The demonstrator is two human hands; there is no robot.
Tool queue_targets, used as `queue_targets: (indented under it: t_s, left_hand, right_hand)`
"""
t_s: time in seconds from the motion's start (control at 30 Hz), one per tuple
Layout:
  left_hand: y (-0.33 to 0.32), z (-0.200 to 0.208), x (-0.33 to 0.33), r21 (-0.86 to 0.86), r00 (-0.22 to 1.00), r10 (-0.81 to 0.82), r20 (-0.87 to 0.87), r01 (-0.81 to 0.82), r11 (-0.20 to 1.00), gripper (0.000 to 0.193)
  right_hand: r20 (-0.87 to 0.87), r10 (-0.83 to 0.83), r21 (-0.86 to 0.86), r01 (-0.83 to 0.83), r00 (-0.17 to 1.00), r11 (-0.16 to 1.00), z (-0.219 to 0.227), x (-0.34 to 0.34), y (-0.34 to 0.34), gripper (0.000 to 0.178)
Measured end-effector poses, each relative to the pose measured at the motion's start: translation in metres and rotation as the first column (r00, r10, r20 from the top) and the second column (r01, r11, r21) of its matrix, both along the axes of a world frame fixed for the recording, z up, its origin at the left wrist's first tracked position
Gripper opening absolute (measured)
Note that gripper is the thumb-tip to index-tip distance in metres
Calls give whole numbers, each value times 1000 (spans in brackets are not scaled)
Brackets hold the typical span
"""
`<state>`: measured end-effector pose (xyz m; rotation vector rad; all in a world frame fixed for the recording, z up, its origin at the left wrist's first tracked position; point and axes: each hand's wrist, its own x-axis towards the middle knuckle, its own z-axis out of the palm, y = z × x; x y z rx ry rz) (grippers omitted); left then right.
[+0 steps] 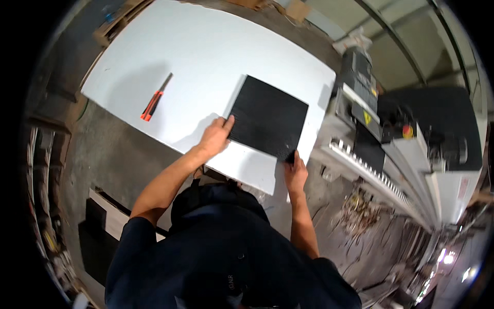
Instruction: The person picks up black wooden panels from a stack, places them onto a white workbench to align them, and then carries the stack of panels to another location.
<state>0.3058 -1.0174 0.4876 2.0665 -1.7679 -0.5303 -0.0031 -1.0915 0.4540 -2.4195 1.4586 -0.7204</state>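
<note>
I can see two bare hands, one flat black board, one tool and one big white desk [195, 56]. The black board [267, 113] lies on the right part of the desk, turned a bit slantwise.

The board is dark and dull, with four straight sides, and it looks almost square. Faint thin lines run over its top. A few pale specks show near the close right corner.

The left hand [216, 137] is at the board's close left corner, with its fingers a little bent and touching the edge. The right hand [296, 175] is at the close right corner, with its fingertips touching there. Both hands look partly open, but I cannot tell if either one is gripping the board or just steadying it.

The one tool [156, 98] lies alone on the left of the desk, well apart from the board. It has an orange and black handle and a grey metal end pointing away from the person.

To the right of the desk is one big machine [355, 103], with one red button [407, 131] and one yellow sign [367, 117]. A messy heap of scraps [360, 211] lies on the floor [128, 134] near it.
</note>
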Motion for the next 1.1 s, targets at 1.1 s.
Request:
queue_targets:
  t_s: [1.1]
  left_hand:
    - [-13,52,-39,-189,886,-120,-449,37,981,52]
  right_hand:
    - [505,-750,634,-406,-427,658,17,-2,-152,27]
